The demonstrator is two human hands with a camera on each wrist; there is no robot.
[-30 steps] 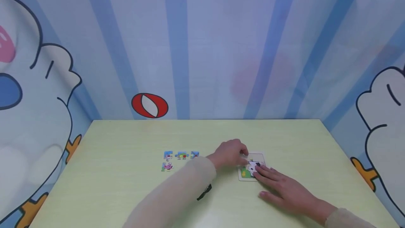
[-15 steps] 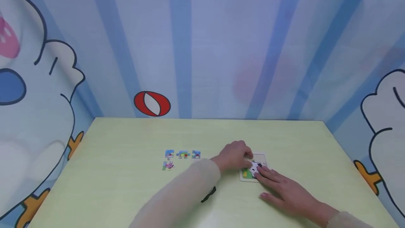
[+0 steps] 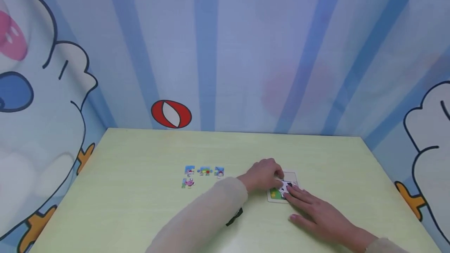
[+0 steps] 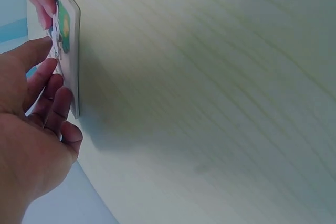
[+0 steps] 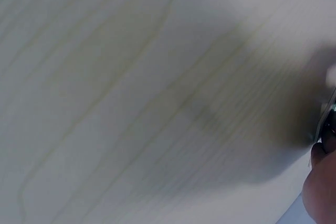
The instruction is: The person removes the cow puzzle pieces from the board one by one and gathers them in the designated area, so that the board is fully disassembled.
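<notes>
Overall, we see a blue striped backdrop (image 3: pixel 246 50) rising behind a pale yellow-green table (image 3: pixel 140 214). Across that table we follow a cream left sleeve (image 3: pixel 200 214), a black strip (image 3: pixel 234 217) showing at its lower edge. Next we come to the right hand (image 3: pixel 318 214), its fingers extended and their tips resting on a black-and-white cow picture, its thumb apart. Opposite it we find the left hand (image 3: pixel 261 175), bent in at the near-square board's left side, thumb and forefinger tips at the cow; we cannot tell whether they pinch anything. Between both hands, flat on the table right of centre, we make out that board (image 3: pixel 291 176), bearing the cow picture (image 3: pixel 285 186). Smallest of all, we count four loose jigsaw pieces (image 3: pixel 205 171) left of the hands: three in a row, one below the leftmost.
</notes>
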